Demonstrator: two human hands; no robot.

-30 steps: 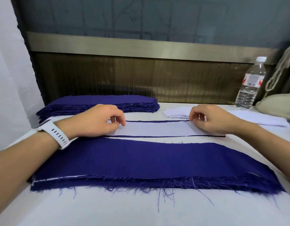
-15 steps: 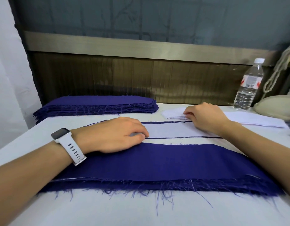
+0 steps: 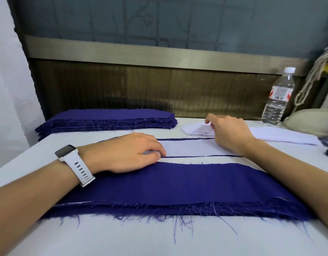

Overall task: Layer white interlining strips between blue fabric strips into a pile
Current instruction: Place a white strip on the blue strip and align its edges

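The step in hand is the gathering of the next layer: a long white interlining strip [image 3: 187, 147] is already lying flat on a single dark blue fabric strip [image 3: 205, 156], whose edges are showing as 2 thin lines along its far and near sides, in the middle of the white table [image 3: 141, 237]. The left hand [image 3: 130, 152] is resting on the left end of that white strip, its fingers bent and their tips pressing the cloth down rather than gripping it. The right hand [image 3: 229, 132] is reaching to the near end of the flat stack of white interlining strips [image 3: 281, 136] at the far right; its thumb is lifting, but whether the fingers are already pinching a strip cannot be told. The frayed layered pile of blue fabric [image 3: 178, 183] is lying nearest the person, and the tall stack of blue fabric strips [image 3: 111, 118] is waiting at the far left. The next move is probably calling for peeling off only 1 thin piece and laying it edge to edge. Compared with 1 second ago, both hands are no longer pinching the strip's far edge: the left has slid to its near edge, and the right has moved off to the white stack.
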